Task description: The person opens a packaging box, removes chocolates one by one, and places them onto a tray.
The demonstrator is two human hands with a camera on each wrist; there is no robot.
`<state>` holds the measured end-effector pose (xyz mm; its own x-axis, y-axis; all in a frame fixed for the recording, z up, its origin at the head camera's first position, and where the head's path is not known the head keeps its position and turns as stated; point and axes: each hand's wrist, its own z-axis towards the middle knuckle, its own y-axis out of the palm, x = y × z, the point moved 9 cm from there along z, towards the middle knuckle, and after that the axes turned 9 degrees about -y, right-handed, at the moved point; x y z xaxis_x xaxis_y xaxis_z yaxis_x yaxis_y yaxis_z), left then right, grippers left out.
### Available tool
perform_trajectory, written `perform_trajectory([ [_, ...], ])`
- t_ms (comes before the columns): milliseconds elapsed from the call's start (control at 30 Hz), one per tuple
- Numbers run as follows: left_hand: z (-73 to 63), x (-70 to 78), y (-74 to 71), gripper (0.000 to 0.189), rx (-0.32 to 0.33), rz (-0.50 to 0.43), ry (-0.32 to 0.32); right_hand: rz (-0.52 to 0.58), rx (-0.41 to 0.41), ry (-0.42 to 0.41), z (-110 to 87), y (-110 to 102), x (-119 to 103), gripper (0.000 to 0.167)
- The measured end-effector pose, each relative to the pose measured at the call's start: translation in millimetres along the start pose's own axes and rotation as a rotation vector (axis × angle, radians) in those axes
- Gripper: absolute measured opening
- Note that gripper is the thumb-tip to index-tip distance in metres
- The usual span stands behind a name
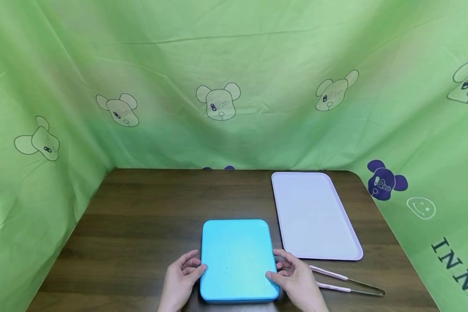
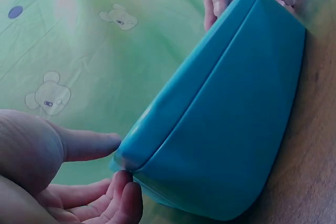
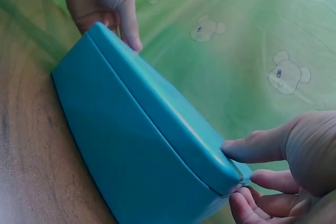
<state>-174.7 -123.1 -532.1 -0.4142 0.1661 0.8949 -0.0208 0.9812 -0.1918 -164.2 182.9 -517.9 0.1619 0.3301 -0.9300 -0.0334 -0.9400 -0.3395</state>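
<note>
A blue rounded-corner box [image 2: 226,129] stands on the table with its blue lid [image 1: 238,260] on; a thin seam between them runs all round in both wrist views. My left hand [image 1: 181,277] pinches the lid's left edge, thumb on top and fingertips at the seam. Opposite it, my right hand [image 1: 296,277] holds the lid's right edge the same way, its thumb [image 3: 257,145] on the upper rim. The inside of the box is hidden.
A pale lilac tray [image 1: 316,216] lies flat at the back right of the dark wooden table [image 1: 148,208]. Tongs with pale pink handles [image 1: 331,273] lie just right of my right hand. Green printed cloth [image 1: 234,56] hangs around the back and sides.
</note>
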Motion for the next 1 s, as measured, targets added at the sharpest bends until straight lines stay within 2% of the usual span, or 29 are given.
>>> perform_trajectory([
  [167, 5.6, -7.0, 1.5, 0.060, -0.047, -0.113, -0.055, 0.009, 0.028, 0.019, 2.9, -2, 1, 0.047],
  [367, 13.5, -6.9, 2.5, 0.059, -0.055, -0.179, -0.058, 0.077, 0.083, 0.046, 6.6, -4, 3, 0.041],
  [733, 18.6, -6.4, 4.3, 0.053, -0.040, -0.176, -0.106, 0.149, 0.085, 0.076, 10.8, -3, 7, 0.048],
  [1000, 20.2, -2.0, 4.8, 0.045, -0.011, -0.177, -0.083, 0.240, 0.067, 0.058, 11.9, -2, 6, 0.051],
])
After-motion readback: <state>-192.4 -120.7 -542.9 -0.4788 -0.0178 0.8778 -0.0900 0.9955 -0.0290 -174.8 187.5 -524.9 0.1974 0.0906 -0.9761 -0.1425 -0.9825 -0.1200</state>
